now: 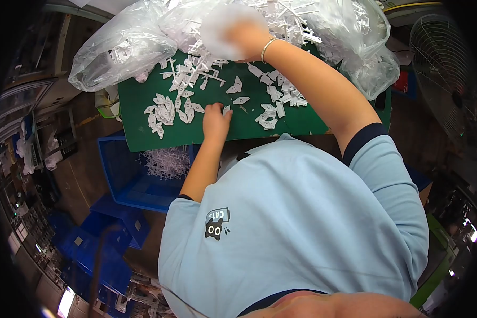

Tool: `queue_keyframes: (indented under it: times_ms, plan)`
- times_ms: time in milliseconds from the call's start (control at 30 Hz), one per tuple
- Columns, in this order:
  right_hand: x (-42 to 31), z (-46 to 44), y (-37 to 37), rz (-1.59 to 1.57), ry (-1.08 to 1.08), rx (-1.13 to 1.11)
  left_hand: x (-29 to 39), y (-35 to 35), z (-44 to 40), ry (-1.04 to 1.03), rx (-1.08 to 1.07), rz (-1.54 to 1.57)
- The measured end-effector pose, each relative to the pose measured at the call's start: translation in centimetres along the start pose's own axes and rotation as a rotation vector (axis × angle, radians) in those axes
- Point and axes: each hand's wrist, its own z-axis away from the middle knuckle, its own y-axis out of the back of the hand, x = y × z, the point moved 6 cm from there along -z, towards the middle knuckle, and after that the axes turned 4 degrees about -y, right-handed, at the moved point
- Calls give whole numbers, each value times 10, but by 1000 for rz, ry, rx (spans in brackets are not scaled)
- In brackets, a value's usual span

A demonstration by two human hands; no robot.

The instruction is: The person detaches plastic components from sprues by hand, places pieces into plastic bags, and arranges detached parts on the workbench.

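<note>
My left hand [215, 121] is near the front edge of the green tabletop [183, 135], its fingers closed on a small white plastic part [227, 110]. Further forward, my right hand [245, 38] reaches over the white pieces at the back; a pale blur covers its fingers, so what they hold is hidden. Loose flat white parts [240, 100] lie between the hands. A pile of similar diamond-shaped parts [161, 112] sits to the left, with another small group [267, 115] to the right. Branching white plastic pieces [193, 70] lie behind the left pile.
Clear plastic bags of white parts stand at the back left [119, 53] and back right [368, 58]. Below the table's left edge is a blue bin [123, 183] with thin white sticks [166, 162]. Blue crates [103, 244] stand on the left floor; a caged fan [442, 69] is at right.
</note>
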Motion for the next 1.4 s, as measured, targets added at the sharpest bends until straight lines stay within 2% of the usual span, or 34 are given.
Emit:
queue_keyframes:
  times_ms: [167,233,267,333,367,400,467,533,600,633,667,733,867,933,1067,1133,1167,1233,1267,1333,1367,1400]
  plan:
    - [-1,3,2,-26,-9,15,14,-15,-9,10,-162,-72]
    - [-2,3,3,-20,-10,7,18,-18,-15,70,-344,73]
    - [-2,3,3,-13,-13,2,14,-24,-20,69,-347,72]
    - [-1,4,3,-11,14,18,0,-44,-25,368,-294,931]
    - [-2,5,4,-4,44,40,10,-39,-30,392,-378,1197]
    - [-1,5,4,-3,40,40,24,-30,-39,390,-382,1197]
    - [-1,6,5,-28,41,55,50,-23,-53,476,-404,1420]
    - [-1,5,6,-26,33,42,44,-44,-74,405,-472,1310]
    - [-1,4,6,-29,32,22,69,-38,-97,-169,-342,392]
    - [-1,4,6,-33,31,36,80,-37,-100,-305,-258,215]
    - [0,4,6,-32,28,34,84,-44,-104,-306,-261,218]
    - [0,4,7,-34,30,20,91,-67,-114,-414,-361,-194]
    - [1,3,6,-43,-6,-44,93,-72,-120,-434,-448,-316]
    - [1,3,7,-58,-3,-42,90,-67,-116,-434,-564,-388]
    - [0,4,6,-76,40,26,83,-59,-105,-478,-484,-333]
    - [2,4,5,-93,45,42,89,-39,-101,-322,-338,-115]
    - [3,4,7,-92,41,42,85,-41,-101,-326,-339,-115]
    - [1,5,8,-92,45,23,57,-61,-90,160,-616,616]
    - [1,4,7,-93,46,26,59,-55,-88,159,-615,613]
    - [1,4,6,-92,51,50,63,-52,-69,578,-683,1200]
    - [1,4,7,-92,47,52,62,-54,-63,576,-686,1198]
    - [1,5,7,-92,43,48,61,-59,-59,631,-599,1520]
